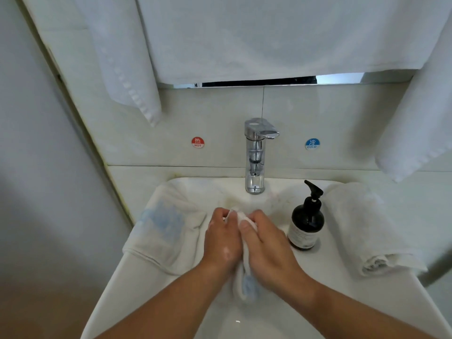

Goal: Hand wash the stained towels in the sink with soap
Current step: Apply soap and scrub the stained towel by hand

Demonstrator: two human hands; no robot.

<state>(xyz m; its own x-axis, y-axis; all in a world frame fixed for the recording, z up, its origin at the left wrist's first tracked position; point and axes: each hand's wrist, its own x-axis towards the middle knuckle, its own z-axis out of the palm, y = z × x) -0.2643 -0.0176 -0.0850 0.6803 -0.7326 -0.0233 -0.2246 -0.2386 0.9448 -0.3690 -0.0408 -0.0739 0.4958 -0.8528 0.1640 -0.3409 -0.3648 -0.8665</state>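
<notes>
A small white towel [244,277] with a pale blue stain is bunched between both my hands over the white sink [256,319]. My left hand [221,238] and my right hand [266,245] press together around it, knuckles up, a bit of foam on the left hand. The towel's lower end hangs below my palms. A second white towel [163,228] with a large blue stain drapes over the sink's left rim. A dark soap pump bottle [307,223] stands on the rim to the right of my right hand.
A chrome faucet [255,155] stands at the back of the sink, no water running. A rolled white towel [367,231] lies on the counter at the right. White towels [269,37] hang above, covering the mirror. Hot and cold stickers mark the backsplash.
</notes>
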